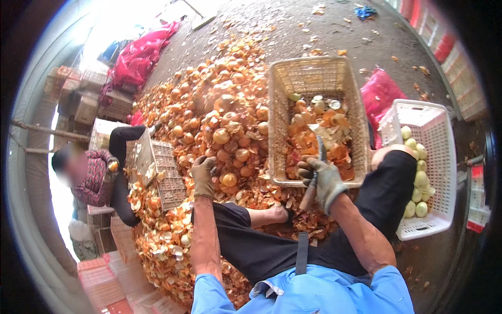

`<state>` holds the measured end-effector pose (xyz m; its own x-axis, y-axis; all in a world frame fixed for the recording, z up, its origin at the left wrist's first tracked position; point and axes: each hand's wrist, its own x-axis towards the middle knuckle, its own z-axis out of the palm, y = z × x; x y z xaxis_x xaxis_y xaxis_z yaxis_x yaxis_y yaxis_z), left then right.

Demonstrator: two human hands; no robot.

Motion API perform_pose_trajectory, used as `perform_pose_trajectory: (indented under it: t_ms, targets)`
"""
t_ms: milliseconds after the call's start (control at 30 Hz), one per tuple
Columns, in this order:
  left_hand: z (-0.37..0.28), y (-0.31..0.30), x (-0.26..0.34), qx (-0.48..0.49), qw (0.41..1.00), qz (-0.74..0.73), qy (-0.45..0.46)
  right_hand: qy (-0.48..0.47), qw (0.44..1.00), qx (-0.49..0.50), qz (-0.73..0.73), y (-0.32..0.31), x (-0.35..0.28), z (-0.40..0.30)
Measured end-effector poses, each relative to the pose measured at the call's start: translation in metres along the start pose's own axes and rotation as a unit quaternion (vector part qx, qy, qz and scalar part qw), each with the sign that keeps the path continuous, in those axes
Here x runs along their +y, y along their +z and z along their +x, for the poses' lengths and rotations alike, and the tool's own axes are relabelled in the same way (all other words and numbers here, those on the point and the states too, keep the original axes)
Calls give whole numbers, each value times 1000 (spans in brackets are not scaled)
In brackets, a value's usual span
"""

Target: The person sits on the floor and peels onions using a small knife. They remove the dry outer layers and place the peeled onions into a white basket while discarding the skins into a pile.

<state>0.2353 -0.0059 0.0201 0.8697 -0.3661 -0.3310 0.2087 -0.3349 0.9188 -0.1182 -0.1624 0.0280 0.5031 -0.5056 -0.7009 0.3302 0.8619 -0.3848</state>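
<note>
My right hand (323, 182), in a worn work glove, grips the handle of a knife (321, 149) whose blade points up over the near rim of a beige plastic basket (275, 117). Inside that basket lie onion skins (329, 125) and cut onion ends. My left hand (204, 176), also gloved, is above the near side of a big heap of unpeeled onions (221, 136); its fingers are curled, and whether they hold anything cannot be made out. Peeled onions (421, 179) lie along the left side of a white plastic crate (447, 165) to my right.
At the left sits another person (94, 172) holding an onion, beside a tilted crate (168, 172). Loose onion skins (168, 243) cover the ground around my legs. Pink mesh sacks (137, 59) lie at the upper left, another (378, 94) behind the white crate. Stacked crates (98, 282) stand lower left.
</note>
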Motion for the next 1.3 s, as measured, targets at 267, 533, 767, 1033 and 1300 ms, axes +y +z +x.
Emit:
perform_pose_trajectory:
  t_ms: [267, 533, 767, 1033, 1300]
  targets:
    - [111, -70, -139, 59, 971, 110, -204, 13, 995, 55, -78, 14, -3, 1]
    - [125, -25, -236, 134, 911, 225, -318, 32, 978, 133, -158, 26, -9, 19]
    - [130, -13, -235, 147, 901, 211, -349, 30, 977, 127, -168, 26, -12, 18]
    - [48, 14, -128, 95, 988, 25, -116, 16, 988, 52, -143, 26, -11, 7]
    - [-140, 95, -28, -272, 959, -3, 73, -10, 986, -37, -164, 9, 15, 6]
